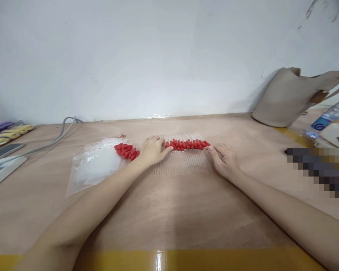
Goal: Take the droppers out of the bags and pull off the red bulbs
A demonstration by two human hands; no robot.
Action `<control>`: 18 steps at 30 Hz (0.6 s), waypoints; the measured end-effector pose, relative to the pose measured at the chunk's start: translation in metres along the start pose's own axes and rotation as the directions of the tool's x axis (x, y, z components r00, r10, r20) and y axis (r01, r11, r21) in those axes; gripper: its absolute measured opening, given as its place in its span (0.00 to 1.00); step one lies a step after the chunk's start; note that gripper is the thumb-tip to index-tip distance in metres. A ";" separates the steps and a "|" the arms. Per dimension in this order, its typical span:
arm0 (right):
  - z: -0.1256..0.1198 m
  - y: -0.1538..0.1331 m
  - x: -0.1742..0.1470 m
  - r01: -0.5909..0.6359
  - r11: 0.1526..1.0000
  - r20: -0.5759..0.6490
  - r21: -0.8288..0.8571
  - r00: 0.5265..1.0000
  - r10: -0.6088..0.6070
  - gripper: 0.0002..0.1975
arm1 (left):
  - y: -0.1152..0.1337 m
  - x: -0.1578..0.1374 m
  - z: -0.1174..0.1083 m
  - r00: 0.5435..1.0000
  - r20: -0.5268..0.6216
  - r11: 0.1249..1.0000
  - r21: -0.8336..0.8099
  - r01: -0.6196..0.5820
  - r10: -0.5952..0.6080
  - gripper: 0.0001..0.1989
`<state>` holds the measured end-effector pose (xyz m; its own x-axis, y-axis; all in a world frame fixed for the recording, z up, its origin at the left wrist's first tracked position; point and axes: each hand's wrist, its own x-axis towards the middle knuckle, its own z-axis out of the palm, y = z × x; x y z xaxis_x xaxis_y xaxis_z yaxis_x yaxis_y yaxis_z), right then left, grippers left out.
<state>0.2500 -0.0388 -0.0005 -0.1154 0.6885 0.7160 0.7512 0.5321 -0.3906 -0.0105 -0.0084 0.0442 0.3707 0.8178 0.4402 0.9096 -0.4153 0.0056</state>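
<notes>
A row of red bulb-shaped pieces (186, 144) lies across a row of thin clear tubes (183, 162) on the brown tabletop. At the row's left end rests my left hand (153, 148), palm down, thumb and fingers apart around the nearest red pieces. My right hand (224, 158) is at the right end, thumb and forefinger pinched together beside the last red piece; what they grip is too small to make out. More red pieces (125, 150) lie heaped behind my left wrist, partly on clear plastic bags (93, 165).
A beige bag (279, 98) stands at the back right by the wall, with a plastic bottle (327, 116) beside it. Grey cables (53, 140), a phone (9, 151) and yellow and purple packets (9, 136) are at left. Yellow tape (124, 259) edges the table's front.
</notes>
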 end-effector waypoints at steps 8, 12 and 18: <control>0.004 -0.006 0.001 0.019 1.000 0.007 -0.013 1.000 -0.019 0.16 | -0.002 0.021 0.006 0.988 0.115 0.990 -0.088 0.112 -0.101 0.14; 0.004 -0.005 0.000 0.024 1.000 -0.015 -0.020 1.000 -0.025 0.15 | -0.003 0.004 -0.003 0.988 -0.001 0.976 -0.153 0.153 -0.155 0.14; 0.001 -0.013 -0.002 0.126 0.992 -0.111 -0.010 0.986 -0.126 0.13 | -0.013 -0.050 -0.018 0.987 -0.162 0.964 -0.262 -0.049 0.006 0.12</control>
<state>0.2395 -0.0464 0.0029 -0.1360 0.5567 0.8195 0.7371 0.6095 -0.2917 -0.0441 -0.0514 0.0386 0.3411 0.7396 0.5802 0.8095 -0.5449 0.2188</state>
